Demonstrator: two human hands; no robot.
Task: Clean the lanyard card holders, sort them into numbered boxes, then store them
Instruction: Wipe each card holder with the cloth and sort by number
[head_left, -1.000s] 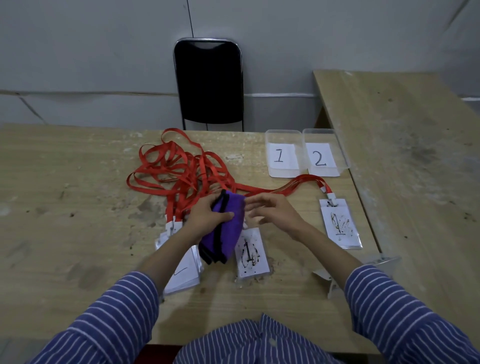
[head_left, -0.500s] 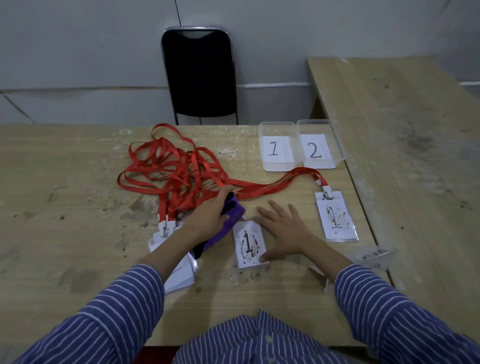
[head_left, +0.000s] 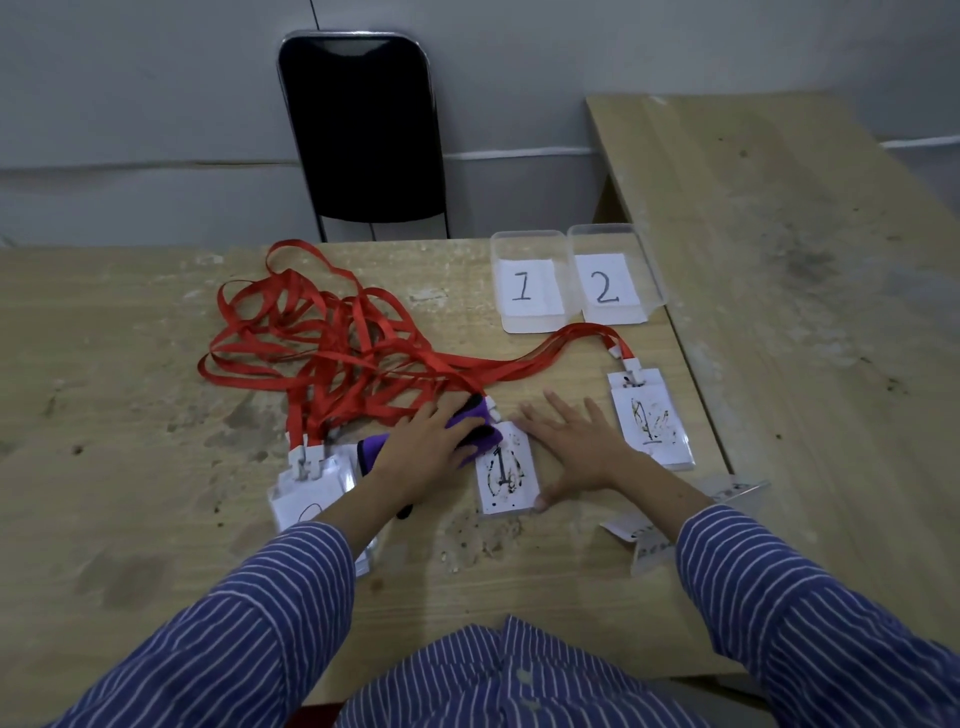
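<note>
We take the card holder marked 1 (head_left: 505, 469) as our landmark; it lies flat on the table (head_left: 130, 415), dirty with dark smears. Our left hand (head_left: 426, 449) presses a purple cloth (head_left: 475, 423) onto its top left corner, fingers curled over the cloth. Our right hand (head_left: 582, 449) lies flat just right of it, fingers spread, thumb touching its lower right edge. Further right another soiled card holder (head_left: 650, 423) sits near the table's right edge. Left of the landmark a stack of card holders (head_left: 311, 493) lies partly under our left arm. Behind, the red lanyards (head_left: 332, 343) tangle. Boxes 1 (head_left: 530, 283) and 2 (head_left: 608, 278) stand touching at the far edge, behind and to the right.
</note>
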